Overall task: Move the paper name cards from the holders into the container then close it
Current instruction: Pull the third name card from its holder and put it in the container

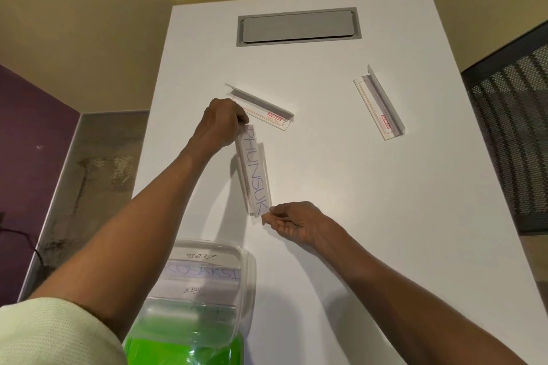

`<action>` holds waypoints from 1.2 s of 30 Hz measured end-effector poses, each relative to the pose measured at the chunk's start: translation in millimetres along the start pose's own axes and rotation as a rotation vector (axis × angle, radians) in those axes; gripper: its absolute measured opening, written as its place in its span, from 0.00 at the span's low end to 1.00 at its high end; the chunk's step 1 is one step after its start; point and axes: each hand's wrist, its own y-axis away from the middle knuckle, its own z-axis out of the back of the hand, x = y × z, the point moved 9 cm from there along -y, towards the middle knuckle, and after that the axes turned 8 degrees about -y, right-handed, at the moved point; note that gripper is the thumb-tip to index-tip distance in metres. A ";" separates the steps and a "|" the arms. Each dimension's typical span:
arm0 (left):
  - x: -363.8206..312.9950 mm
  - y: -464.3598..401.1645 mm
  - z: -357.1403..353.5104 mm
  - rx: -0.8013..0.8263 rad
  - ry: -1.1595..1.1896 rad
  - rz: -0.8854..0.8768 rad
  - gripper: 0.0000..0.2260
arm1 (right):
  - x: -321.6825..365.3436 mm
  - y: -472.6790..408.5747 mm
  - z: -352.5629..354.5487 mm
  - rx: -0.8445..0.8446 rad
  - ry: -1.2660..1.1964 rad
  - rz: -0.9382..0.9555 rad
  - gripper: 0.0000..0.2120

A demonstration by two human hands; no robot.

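Head view gives me a white rectangular counter [355,187] seen from above, and on it the white paper name card lettered "PHUNSUK" [255,169] in thin blue capitals. It sits inside a clear acrylic holder [241,178] lying near the counter's middle, its long side running away from me. The card looks flat and clean, its near end poking just past the holder's near edge.

Two more clear acrylic holders with red printed labels lie beyond: one [264,109] just beside the far end of the card, another [381,104] well apart toward the right. A grey rectangular hatch [298,26] is set into the far part of the counter. At the near edge stands a clear plastic container [204,284] over something green [184,347]; several lettered paper cards [201,274] already lie inside it. I see nothing standing between the card and the container.

My left hand [219,124] reaches over the far end of the holder, fingers closed narrowly around that end. My right hand [292,224] is at the near end, thumb and forefinger pinched on the protruding corner of the card. A pale ribbed sleeve [50,335] shows on the left arm.
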 end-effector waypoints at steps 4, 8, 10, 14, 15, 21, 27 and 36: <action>-28.0 4.1 24.0 -0.090 0.012 -0.098 0.06 | 19.8 5.0 12.4 -0.029 -0.002 0.087 0.08; -46.6 9.3 37.1 -0.149 0.061 -0.111 0.06 | 55.9 22.6 30.8 -0.123 0.191 0.280 0.06; -49.8 12.8 40.3 -0.174 0.056 -0.084 0.07 | 80.0 38.6 45.7 -0.225 0.266 0.423 0.05; -44.4 25.5 31.5 -0.193 0.127 0.024 0.08 | 125.4 74.1 72.8 -0.406 0.353 0.672 0.13; -41.8 30.2 26.3 -0.199 0.144 0.052 0.08 | 135.0 81.4 77.4 -0.448 0.400 0.721 0.14; -26.4 67.6 -30.9 -0.198 0.267 0.216 0.08 | 175.1 108.7 95.4 -0.593 0.677 1.003 0.12; -20.1 100.8 -87.1 -0.178 0.295 0.347 0.07 | 179.6 107.6 106.7 -0.632 0.909 1.113 0.12; -29.4 105.7 -112.5 -0.128 0.234 0.317 0.07 | 176.5 93.5 116.7 -0.569 0.942 1.121 0.13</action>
